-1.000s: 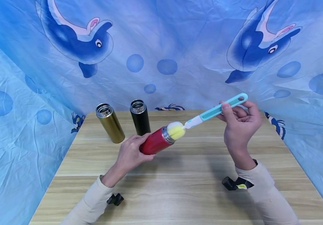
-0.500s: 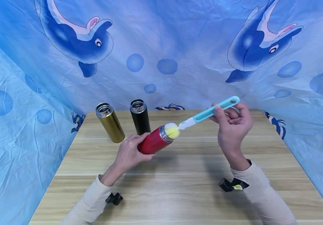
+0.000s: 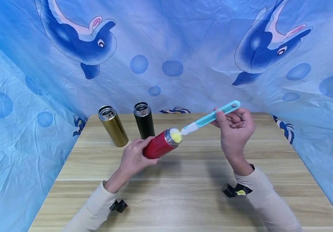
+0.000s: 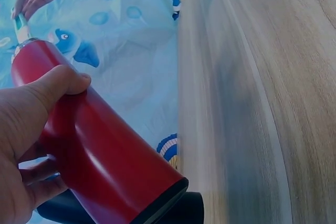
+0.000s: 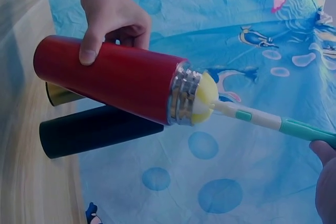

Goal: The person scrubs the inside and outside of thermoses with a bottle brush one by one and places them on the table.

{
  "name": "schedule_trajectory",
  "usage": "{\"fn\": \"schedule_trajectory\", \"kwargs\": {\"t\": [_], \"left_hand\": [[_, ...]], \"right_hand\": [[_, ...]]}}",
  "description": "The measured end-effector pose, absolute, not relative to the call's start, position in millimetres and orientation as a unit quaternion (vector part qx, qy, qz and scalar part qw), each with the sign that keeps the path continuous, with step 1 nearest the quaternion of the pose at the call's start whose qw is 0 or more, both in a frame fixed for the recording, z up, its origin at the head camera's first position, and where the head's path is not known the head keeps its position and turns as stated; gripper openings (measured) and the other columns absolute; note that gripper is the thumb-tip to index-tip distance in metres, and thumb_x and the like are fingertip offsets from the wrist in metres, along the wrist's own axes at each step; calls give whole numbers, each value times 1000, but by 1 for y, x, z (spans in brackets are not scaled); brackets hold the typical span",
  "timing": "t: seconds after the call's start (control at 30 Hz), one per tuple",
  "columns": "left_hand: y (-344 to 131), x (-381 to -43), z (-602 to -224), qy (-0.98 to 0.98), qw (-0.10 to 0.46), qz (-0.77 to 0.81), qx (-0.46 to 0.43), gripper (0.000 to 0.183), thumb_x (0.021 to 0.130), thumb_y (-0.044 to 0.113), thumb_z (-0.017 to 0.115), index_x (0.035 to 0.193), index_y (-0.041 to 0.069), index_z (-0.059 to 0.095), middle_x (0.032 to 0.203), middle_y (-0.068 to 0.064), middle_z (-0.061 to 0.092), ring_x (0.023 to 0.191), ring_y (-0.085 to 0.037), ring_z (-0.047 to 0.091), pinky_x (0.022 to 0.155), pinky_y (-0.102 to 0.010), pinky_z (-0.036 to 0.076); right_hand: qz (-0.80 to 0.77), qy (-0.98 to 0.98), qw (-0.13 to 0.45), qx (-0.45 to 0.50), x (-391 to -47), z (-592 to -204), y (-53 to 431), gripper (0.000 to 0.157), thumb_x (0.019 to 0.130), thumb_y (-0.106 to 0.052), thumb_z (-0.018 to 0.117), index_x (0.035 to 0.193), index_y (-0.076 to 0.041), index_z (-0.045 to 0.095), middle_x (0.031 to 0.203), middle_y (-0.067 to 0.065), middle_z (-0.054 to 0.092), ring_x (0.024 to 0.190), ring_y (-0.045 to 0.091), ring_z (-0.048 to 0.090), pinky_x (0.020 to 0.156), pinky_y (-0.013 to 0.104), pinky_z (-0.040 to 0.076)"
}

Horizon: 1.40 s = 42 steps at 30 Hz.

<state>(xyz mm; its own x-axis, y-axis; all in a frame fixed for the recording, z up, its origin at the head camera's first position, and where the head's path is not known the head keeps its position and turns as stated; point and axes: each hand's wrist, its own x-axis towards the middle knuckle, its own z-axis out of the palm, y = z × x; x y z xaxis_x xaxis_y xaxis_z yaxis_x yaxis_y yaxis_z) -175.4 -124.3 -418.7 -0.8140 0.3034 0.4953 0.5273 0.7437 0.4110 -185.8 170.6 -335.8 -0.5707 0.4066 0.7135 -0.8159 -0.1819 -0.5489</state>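
Observation:
My left hand (image 3: 135, 157) grips a red thermos bottle (image 3: 158, 146) around its body, tilted with its open steel mouth facing up and to the right. In the right wrist view the thumb lies along the side of the red bottle (image 5: 113, 74). My right hand (image 3: 236, 132) pinches the turquoise handle of a bottle brush (image 3: 210, 119) between thumb and fingers. The brush's yellow and white sponge head (image 5: 206, 98) sits partly inside the bottle's mouth, its outer end still showing. How far in the hidden part reaches cannot be seen.
A gold bottle (image 3: 114, 129) and a black bottle (image 3: 144, 124) stand uncapped at the back left of the wooden table (image 3: 183, 199). The black one is just behind the red bottle. A blue sea-print cloth (image 3: 198, 48) hangs behind and at both sides.
My right hand has moved left and slightly down with the brush. The sponge head has gone deeper into the red bottle's mouth, while my left hand has stayed nearly still.

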Motion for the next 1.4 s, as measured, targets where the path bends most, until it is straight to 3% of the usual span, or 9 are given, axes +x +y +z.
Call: {"fn": "schedule_trajectory", "kwargs": {"t": [0.6, 0.93, 1.2, 1.4], "left_hand": [[-127, -173, -426, -913, 196, -284, -216, 76, 63, 27, 98, 130, 13, 67, 110, -12, 72, 96, -28, 67, 74, -43, 62], [-121, -171, -420, -907, 189, -300, -228, 77, 61, 26, 99, 130, 13, 67, 113, -12, 73, 98, -29, 69, 75, -44, 62], [-117, -172, -423, -913, 206, -279, -216, 78, 60, 25, 100, 129, 14, 67, 113, -14, 73, 97, -30, 69, 75, -45, 62], [-114, -172, -423, -915, 213, -269, -211, 77, 63, 28, 99, 131, 11, 67, 113, -15, 73, 97, -31, 70, 76, -46, 62]], "right_hand": [[717, -526, 405, 213, -185, -346, 157, 19, 87, 11, 72, 99, 9, 58, 90, 21, 75, 73, 21, 76, 65, 36, 62], [721, -525, 376, 250, -184, -356, 151, 20, 87, 16, 68, 102, 17, 54, 94, 19, 76, 75, 20, 76, 68, 39, 63], [712, -553, 387, 194, -181, -365, 146, 19, 87, 9, 72, 98, 10, 56, 90, 13, 77, 72, 18, 75, 64, 35, 62], [720, -555, 379, 171, -181, -372, 140, 19, 88, 7, 72, 99, 8, 57, 92, 17, 76, 75, 20, 77, 63, 36, 62]]}}
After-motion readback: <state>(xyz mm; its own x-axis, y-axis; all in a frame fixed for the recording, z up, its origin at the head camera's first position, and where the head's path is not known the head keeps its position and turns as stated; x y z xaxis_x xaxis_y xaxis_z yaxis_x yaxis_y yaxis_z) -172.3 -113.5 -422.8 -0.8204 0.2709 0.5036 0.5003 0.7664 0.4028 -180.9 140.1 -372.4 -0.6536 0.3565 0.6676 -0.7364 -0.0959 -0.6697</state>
